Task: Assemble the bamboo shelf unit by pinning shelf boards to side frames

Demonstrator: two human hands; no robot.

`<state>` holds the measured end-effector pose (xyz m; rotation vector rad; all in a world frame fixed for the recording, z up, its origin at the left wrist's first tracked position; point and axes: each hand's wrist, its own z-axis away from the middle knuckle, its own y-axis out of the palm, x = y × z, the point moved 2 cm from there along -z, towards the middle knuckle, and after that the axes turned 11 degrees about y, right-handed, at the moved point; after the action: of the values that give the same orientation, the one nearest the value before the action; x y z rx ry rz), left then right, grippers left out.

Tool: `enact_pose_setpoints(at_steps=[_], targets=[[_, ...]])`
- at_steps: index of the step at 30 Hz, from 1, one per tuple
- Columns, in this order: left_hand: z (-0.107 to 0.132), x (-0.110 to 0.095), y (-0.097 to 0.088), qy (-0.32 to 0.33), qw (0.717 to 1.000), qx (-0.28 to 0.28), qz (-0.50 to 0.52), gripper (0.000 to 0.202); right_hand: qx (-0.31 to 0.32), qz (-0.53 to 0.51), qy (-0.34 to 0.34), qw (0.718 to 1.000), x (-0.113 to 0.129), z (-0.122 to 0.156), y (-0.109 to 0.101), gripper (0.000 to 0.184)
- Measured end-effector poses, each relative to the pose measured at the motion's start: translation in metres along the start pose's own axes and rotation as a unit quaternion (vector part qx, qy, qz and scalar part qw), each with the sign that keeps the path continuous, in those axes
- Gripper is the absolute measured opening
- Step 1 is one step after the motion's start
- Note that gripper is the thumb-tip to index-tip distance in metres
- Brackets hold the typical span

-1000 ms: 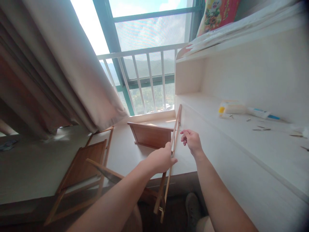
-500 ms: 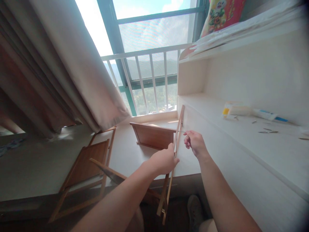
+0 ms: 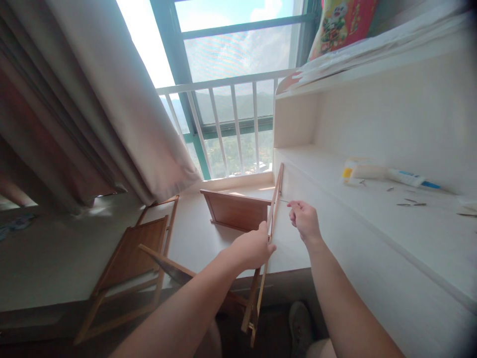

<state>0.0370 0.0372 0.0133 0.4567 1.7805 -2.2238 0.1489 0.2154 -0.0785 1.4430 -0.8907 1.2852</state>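
My left hand [image 3: 253, 248] grips the narrow brown wooden frame [image 3: 277, 188], likely to steady it; right hand [image 3: 304, 220] pinches thin straight metallic rod [image 3: 284, 201], aimed frameward.

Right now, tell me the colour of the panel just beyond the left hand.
The panel is reddish brown, showing best in the head view.

Near the middle of the frame, the right hand [image 3: 304, 219] has drawn slightly rightward from the wooden frame [image 3: 277, 191], leaving a wider gap; the thin rod [image 3: 284, 201] in its fingers reaches less far across the bars. The railing [image 3: 223, 82], upper middle, sits slightly farther right than a second ago.
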Motion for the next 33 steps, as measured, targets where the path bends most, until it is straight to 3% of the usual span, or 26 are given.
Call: enact_pose_setpoints(at_steps=[6,11,20,28,33], targets=[[0.0,0.0,0.001,-0.002,1.0,-0.003,0.002,0.053,-0.008,0.107,-0.081,0.991,-0.005,0.001,0.003,0.041],[-0.001,0.003,0.003,0.002,1.0,-0.002,-0.001,0.056,-0.041,0.098,-0.093,0.99,-0.008,0.0,0.002,0.042],[0.001,0.0,0.0,0.0,1.0,0.003,-0.003,0.053,-0.041,0.088,-0.117,0.988,-0.007,0.004,0.006,0.041],[0.003,-0.002,-0.002,-0.006,1.0,0.008,-0.005,0.054,-0.043,0.085,-0.116,0.989,-0.02,0.0,0.003,0.038],[0.002,-0.002,-0.003,-0.007,1.0,0.013,0.004,0.055,-0.066,0.109,-0.158,0.979,-0.019,0.002,0.002,0.036]])
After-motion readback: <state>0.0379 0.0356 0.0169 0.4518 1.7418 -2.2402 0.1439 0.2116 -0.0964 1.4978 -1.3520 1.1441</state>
